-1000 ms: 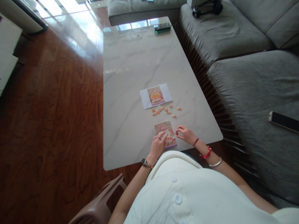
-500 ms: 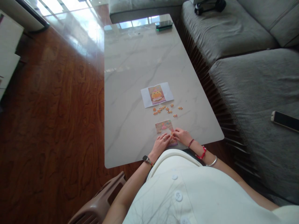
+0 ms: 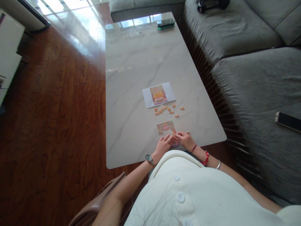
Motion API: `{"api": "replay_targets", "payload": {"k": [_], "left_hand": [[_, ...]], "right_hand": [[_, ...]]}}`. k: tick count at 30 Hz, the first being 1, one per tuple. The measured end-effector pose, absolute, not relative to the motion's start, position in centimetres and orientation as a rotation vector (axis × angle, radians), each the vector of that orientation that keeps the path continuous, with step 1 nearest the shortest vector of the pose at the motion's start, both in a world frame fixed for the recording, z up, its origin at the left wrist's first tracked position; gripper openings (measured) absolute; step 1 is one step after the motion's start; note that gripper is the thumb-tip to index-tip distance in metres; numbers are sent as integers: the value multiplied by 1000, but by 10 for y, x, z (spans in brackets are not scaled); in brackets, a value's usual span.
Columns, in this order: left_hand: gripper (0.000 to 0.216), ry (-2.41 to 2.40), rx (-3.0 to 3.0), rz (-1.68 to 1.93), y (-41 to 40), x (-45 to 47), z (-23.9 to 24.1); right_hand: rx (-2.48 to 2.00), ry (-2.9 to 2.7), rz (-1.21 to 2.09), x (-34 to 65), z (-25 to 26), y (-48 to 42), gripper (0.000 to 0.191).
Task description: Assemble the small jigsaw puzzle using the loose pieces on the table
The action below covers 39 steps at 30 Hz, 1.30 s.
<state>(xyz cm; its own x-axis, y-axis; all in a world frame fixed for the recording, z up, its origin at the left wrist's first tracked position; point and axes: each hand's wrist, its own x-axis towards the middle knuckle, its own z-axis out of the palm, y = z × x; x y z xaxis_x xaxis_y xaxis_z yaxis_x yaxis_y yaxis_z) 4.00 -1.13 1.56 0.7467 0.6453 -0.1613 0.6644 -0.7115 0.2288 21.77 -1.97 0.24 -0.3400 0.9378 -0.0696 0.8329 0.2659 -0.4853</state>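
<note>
A partly assembled jigsaw puzzle lies near the table's front edge, its border filled in and a pale gap in the middle. My left hand rests its fingertips on the lower part of the puzzle. From the right, my right hand pinches an orange puzzle piece at the puzzle's right side. Close by the right knuckles shows a small pale piece. Beyond the puzzle several loose orange pieces are scattered. Behind them lies a creased paper sheet with a printed picture of a yellow figure.
The marble-patterned table carries a dark phone-like object at its far end. A grey sofa runs along the right, with a phone on it. A brown plastic stool stands at the lower left.
My right hand has shifted slightly right and toward me, uncovering more of the orange piece. My left hand has stayed on the puzzle. The view has moved a little.
</note>
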Motion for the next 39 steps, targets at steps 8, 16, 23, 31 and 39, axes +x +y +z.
{"api": "replay_targets", "payload": {"k": [8,16,23,31,39], "left_hand": [[38,966,2702,-163,-11,48,16],[39,976,2727,-122,-16,59,6],[39,1010,2734,-120,-18,50,7],[39,1001,2716,-111,-19,50,12],[38,987,2697,-61,-15,44,12]], "right_hand": [[-1664,-2520,478,214,5,-33,29],[-1620,-2691,493,207,2,-34,32],[-1703,-2258,672,235,5,-17,30],[-1520,-2579,546,224,8,-27,27],[-1507,-2777,353,219,14,-29,25]]}}
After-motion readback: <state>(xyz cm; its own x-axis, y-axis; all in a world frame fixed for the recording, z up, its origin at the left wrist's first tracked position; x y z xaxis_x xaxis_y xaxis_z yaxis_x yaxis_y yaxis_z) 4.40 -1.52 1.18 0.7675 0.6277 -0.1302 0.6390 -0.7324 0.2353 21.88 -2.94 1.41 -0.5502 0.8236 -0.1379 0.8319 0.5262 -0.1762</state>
